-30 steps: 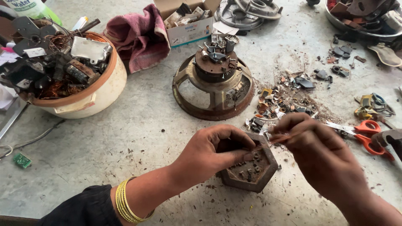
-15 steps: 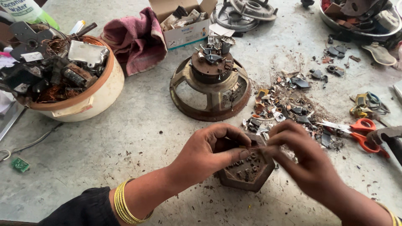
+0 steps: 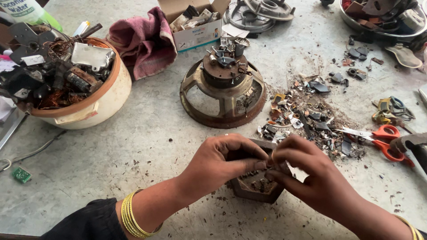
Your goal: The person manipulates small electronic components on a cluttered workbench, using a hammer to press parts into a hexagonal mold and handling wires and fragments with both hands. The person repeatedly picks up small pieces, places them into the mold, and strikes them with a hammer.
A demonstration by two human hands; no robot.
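Grey and scratched, the surface (image 3: 133, 146) spreads under me, strewn with scrap; close to my body sits a small hexagonal metal block (image 3: 257, 186), dark and rusty, its top pitted with holes, resting flat on the surface between my two hands; my left hand (image 3: 222, 162) curls over its near-left edge, fingers bent and pinched together at the tips, and my right hand (image 3: 307, 175) comes in from the other side, fingertips closed on a small pale sliver whose nature I cannot tell, just above the block; the two sets of fingertips meet, touching, over the block's top; gold bangles (image 3: 133, 218) ring my left wrist above a dark sleeve; beyond the block stands a rusty round speaker frame (image 3: 222, 95) with a cluster of small metal parts on its hub; to its right lies a heap of broken bits and shards (image 3: 311, 118), and near that heap orange-handled scissors (image 3: 382, 138) lie flat; at far left a cream bowl (image 3: 95, 100) is packed with copper windings and metal pieces; behind it a pink cloth (image 3: 144, 42) is bunched just beside an open cardboard box (image 3: 195, 26) of odds and ends; a small green circuit board (image 3: 21, 174) lies alone at the left edge.
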